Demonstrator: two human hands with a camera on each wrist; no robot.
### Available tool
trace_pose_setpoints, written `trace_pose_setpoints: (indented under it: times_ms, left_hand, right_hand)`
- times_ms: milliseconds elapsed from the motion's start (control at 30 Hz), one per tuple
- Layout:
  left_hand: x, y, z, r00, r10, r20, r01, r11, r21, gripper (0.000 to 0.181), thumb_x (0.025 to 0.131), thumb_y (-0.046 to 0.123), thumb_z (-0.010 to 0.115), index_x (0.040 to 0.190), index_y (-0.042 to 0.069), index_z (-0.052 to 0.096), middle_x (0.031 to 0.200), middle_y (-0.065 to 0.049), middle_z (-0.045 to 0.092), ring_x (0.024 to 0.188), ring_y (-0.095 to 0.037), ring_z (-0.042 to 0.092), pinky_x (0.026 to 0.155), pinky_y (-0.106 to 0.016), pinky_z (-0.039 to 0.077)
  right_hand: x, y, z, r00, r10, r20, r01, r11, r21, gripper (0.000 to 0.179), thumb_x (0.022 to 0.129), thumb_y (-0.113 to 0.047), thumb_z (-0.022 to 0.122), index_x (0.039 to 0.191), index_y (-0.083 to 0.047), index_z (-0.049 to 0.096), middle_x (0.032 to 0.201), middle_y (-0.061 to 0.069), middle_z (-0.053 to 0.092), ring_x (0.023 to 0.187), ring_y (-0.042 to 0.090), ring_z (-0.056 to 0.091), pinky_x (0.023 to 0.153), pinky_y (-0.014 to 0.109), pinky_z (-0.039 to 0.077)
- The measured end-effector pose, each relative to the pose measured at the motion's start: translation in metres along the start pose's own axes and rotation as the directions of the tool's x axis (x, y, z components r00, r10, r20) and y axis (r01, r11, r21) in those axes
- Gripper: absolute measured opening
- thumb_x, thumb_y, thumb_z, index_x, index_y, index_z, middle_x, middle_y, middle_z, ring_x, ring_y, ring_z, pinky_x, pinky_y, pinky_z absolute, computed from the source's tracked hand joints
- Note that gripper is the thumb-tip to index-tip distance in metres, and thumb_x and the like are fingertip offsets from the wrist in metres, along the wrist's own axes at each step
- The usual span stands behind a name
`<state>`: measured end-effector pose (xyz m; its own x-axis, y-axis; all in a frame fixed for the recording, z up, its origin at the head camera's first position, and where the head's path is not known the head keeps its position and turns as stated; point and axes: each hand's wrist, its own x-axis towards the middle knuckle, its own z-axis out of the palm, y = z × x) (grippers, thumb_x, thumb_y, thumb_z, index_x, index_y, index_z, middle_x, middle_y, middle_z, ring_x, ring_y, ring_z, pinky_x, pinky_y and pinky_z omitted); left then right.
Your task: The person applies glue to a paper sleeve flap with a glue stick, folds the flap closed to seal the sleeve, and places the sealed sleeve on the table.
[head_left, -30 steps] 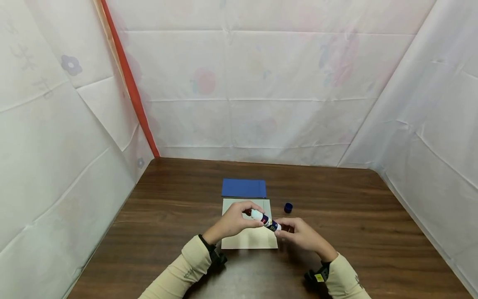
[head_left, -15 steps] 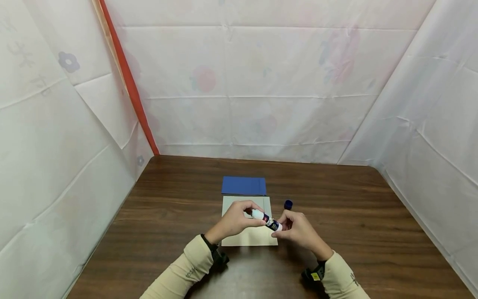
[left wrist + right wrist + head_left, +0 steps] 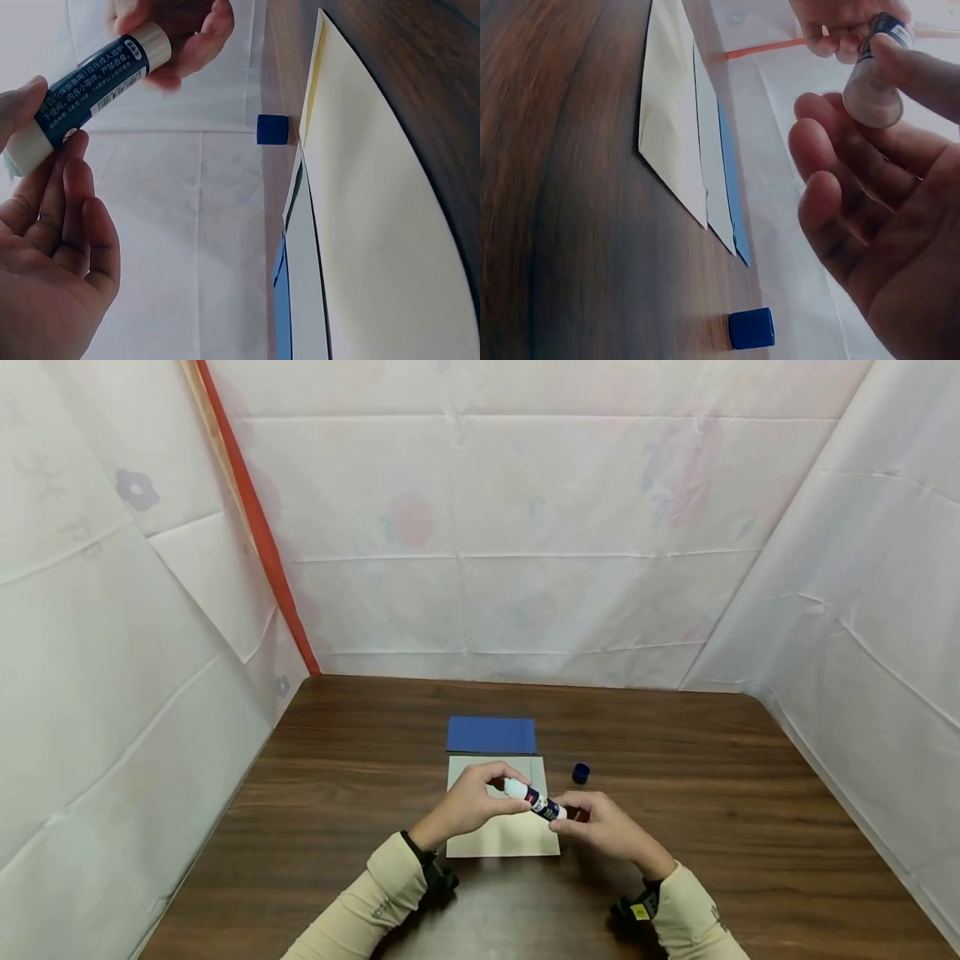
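A glue stick [image 3: 542, 804] with a dark blue printed label is held slanted in the air above a pale sheet of paper [image 3: 501, 839]. My left hand [image 3: 471, 799] pinches its white upper end between thumb and fingers. At the other white end, my right hand [image 3: 604, 828] grips the base with thumb and forefinger, as the right wrist view also shows. The other right fingers are loosely bent. The blue cap [image 3: 581, 773] stands off the stick, on the table to the right of the paper.
A blue sheet [image 3: 491, 735] lies behind the pale one on the brown wooden table [image 3: 360, 777]. White printed cloth [image 3: 585, 602] hangs at the back and both sides, with a red strip [image 3: 262, 527] at the back left.
My right fingers rose and bent around the base half a second ago, then came back down as if turning it. My left hand and the stick stay almost in place.
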<state>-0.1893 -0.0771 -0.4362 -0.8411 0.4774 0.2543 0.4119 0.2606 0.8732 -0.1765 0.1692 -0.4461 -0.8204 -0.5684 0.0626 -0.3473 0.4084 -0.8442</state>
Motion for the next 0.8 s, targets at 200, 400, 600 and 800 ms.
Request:
trace_pose_setpoints:
  times_ms: [200, 400, 600, 800]
  left_hand:
    - [0.000, 0.002, 0.000, 1.000, -0.005, 0.001, 0.004, 1.000, 0.021, 0.020, 0.079, 0.023, 0.081, 0.096, 0.014, 0.073, 0.094, 0.000, 0.073, 0.080, -0.006, 0.057, 0.075, -0.028, 0.050]
    - [0.001, 0.004, 0.002, 0.999, -0.030, -0.015, 0.031, 0.998, 0.056, 0.018, 0.079, 0.024, 0.081, 0.094, 0.016, 0.074, 0.088, 0.003, 0.072, 0.078, -0.005, 0.057, 0.071, -0.024, 0.048]
    - [0.001, 0.006, 0.003, 0.999, -0.052, -0.013, 0.052, 0.997, 0.055, 0.018, 0.080, 0.026, 0.080, 0.092, 0.014, 0.074, 0.084, 0.003, 0.071, 0.073, -0.004, 0.057, 0.063, -0.021, 0.048]
    - [0.002, 0.005, 0.002, 0.998, -0.055, -0.042, 0.058, 0.996, 0.064, 0.016, 0.080, 0.025, 0.080, 0.090, 0.014, 0.075, 0.081, 0.001, 0.071, 0.068, -0.004, 0.057, 0.060, -0.020, 0.047]
  right_hand:
    - [-0.001, 0.002, 0.002, 0.992, -0.051, -0.113, 0.044, 0.997, -0.061, 0.020, 0.080, -0.022, 0.080, 0.094, -0.009, 0.074, 0.077, 0.000, 0.063, 0.065, 0.000, 0.050, 0.057, 0.020, 0.046]
    - [0.001, 0.001, 0.009, 0.982, -0.044, -0.186, 0.017, 0.990, -0.142, 0.027, 0.072, -0.018, 0.087, 0.078, -0.011, 0.061, 0.064, -0.007, 0.050, 0.056, -0.001, 0.044, 0.049, 0.019, 0.040]
    - [0.001, 0.000, 0.013, 0.981, -0.039, -0.191, 0.006, 0.986, -0.168, 0.039, 0.070, -0.017, 0.088, 0.077, -0.011, 0.050, 0.063, -0.007, 0.050, 0.053, -0.002, 0.043, 0.046, 0.019, 0.039]
    - [0.003, 0.001, 0.012, 0.988, 0.009, -0.157, -0.016, 0.999, -0.045, 0.039, 0.072, -0.019, 0.086, 0.086, -0.009, 0.051, 0.070, -0.001, 0.054, 0.058, 0.001, 0.046, 0.051, 0.019, 0.042]
